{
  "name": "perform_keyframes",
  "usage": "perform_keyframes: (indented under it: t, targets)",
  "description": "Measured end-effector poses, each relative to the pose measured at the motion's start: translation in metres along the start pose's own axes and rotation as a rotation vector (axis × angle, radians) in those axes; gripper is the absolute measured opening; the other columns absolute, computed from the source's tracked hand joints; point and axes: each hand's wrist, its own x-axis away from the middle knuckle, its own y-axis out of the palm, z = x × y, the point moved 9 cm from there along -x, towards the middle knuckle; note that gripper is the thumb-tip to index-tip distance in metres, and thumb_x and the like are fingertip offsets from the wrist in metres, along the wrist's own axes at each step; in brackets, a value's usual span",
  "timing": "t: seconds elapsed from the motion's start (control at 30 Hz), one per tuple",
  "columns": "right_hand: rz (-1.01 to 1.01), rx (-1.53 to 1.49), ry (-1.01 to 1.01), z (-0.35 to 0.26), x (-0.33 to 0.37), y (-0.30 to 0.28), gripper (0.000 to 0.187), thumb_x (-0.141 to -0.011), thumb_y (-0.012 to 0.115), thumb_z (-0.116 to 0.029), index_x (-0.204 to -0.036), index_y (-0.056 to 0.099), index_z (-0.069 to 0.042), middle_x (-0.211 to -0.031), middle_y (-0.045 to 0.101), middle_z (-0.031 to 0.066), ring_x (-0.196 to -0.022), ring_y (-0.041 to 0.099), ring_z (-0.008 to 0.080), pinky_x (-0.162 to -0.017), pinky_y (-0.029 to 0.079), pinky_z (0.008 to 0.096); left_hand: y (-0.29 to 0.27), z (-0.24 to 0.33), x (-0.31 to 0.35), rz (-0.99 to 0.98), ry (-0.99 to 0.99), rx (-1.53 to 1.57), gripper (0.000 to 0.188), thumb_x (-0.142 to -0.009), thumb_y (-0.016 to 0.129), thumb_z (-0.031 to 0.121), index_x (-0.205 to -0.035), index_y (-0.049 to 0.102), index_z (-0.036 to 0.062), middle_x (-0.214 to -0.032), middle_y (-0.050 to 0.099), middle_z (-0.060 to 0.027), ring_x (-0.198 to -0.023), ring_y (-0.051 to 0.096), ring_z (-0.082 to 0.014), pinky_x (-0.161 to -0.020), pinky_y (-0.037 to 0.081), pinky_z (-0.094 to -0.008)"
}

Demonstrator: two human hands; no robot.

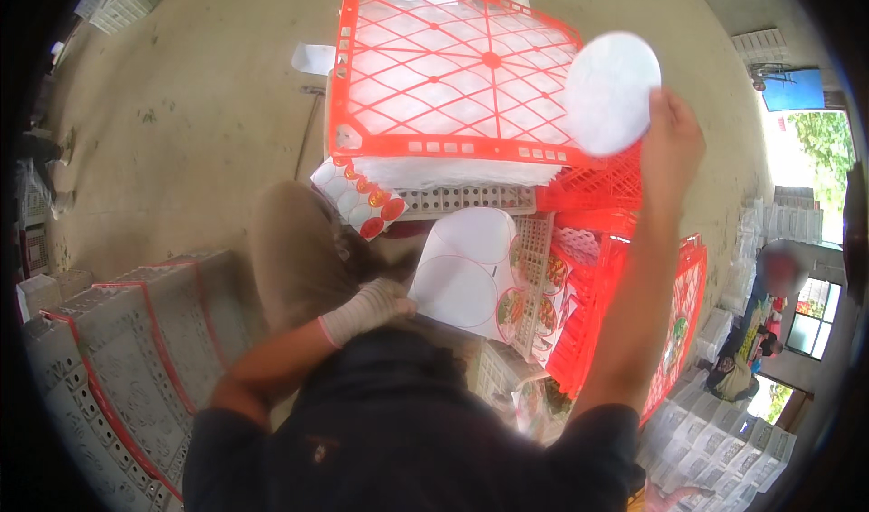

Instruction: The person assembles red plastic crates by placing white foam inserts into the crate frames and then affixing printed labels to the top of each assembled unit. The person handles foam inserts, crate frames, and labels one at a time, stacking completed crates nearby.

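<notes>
– Starting with the head view, the only one we've got: what do we log for the right hand [677,136]?
– Grasping. We see thumb and fingers pinched on the right edge of a white disc [614,91], held up flat-face to us.
– Where's the disc, exactly?
– Overlapping the right side of the red lattice tray [491,60] from our angle. We can't tell how high it sits above it.
– Left hand [380,304]?
– Pale wrap over wrist and hand, fingers curled at the left edge of a white sheet with large outlined circles [455,290]. We can't tell if they pinch it or just touch.
– What's around?
– White material [453,170] under the lattice, showing through and poking out at the near edge. We've a small sheet with red and white circles [359,197] by the tray's near-left corner, and a perforated pale crate [466,202] below.
– Sides?
– Right of the circled sheet, we note a beige perforated strip [532,286], then red crates [593,322]. Grey crates [140,322] stand on the left.
</notes>
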Motion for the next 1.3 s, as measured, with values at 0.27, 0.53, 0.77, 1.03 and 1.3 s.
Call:
perform_keyframes:
  t: [0.27,0.53,0.77,1.03,1.3]
  targets:
    - [-0.231,0.280,-0.701,-0.077,0.073,0.198,0.019,-0.099,0.056,-0.022,-0.092,0.068,-0.009,-0.077,0.071,0.0094,-0.072,0.070,0.0299,-0.067,0.056,0.0446,0.006,-0.006,0.000,-0.096,-0.160,0.189,0.016,-0.089,0.074,0.016,-0.088,0.073,0.0000,-0.074,0.066,-0.0026,-0.064,0.057,-0.0101,-0.065,0.049,-0.0263]
    - [-0.206,0.278,-0.448,-0.071,0.042,0.233,0.063,-0.094,0.058,-0.057,-0.137,0.061,-0.012,-0.145,0.053,0.0228,-0.133,0.046,0.0477,-0.110,0.035,0.0611,-0.001,-0.010,0.000,-0.110,-0.220,0.230,0.014,-0.090,0.074,0.015,-0.089,0.073,0.0017,-0.074,0.063,-0.0020,-0.065,0.056,-0.0105,-0.060,0.046,-0.0264]
    - [-0.471,0.414,-0.261,-0.028,0.046,0.279,0.086,-0.090,0.050,-0.073,-0.155,0.041,-0.016,-0.160,0.033,0.0227,-0.148,0.026,0.0479,-0.117,0.018,0.0671,-0.009,-0.024,-0.027,-0.034,-0.200,0.030,0.014,-0.089,0.073,0.014,-0.093,0.072,-0.0001,-0.073,0.065,-0.0035,-0.064,0.058,-0.0128,-0.061,0.048,-0.0295]
    - [-0.298,-0.008,-0.384,-0.012,0.179,0.098,0.048,-0.092,0.070,-0.023,-0.132,0.057,0.001,-0.133,0.060,0.0220,-0.125,0.054,0.0414,-0.105,0.043,0.0531,-0.002,-0.085,-0.039,-0.079,-0.308,0.142,0.024,-0.083,0.071,0.026,-0.092,0.076,0.0042,-0.083,0.074,-0.0081,-0.074,0.067,-0.0190,-0.075,0.053,-0.0328]
    - [-0.688,0.305,-0.286,0.097,0.330,0.135,0.065,-0.090,0.072,-0.034,-0.143,0.049,-0.003,-0.152,0.041,0.0247,-0.140,0.038,0.0474,-0.114,0.034,0.0570,-0.054,-0.100,-0.053,0.446,-0.311,0.486,0.057,-0.086,0.071,0.046,-0.120,0.067,0.0009,-0.110,0.070,-0.0133,-0.095,0.065,-0.0218,-0.081,0.051,-0.0411]
